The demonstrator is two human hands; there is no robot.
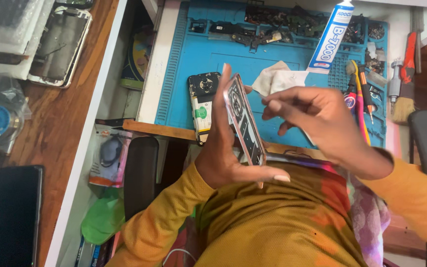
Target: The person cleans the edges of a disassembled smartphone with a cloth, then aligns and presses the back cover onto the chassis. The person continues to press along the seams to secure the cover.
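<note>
A single head-worn camera looks steeply down over the person's own chest and yellow sleeves, close to the left hand (pixel 226 148) and right hand (pixel 322 118), facing the blue repair mat (pixel 213 59) on the bench beyond; no second view overlaps it.

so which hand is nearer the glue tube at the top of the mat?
Right. The right hand sits just below the white-and-blue glue tube, apart from it. The left hand is farther down and left, holding the phone frame.
</note>
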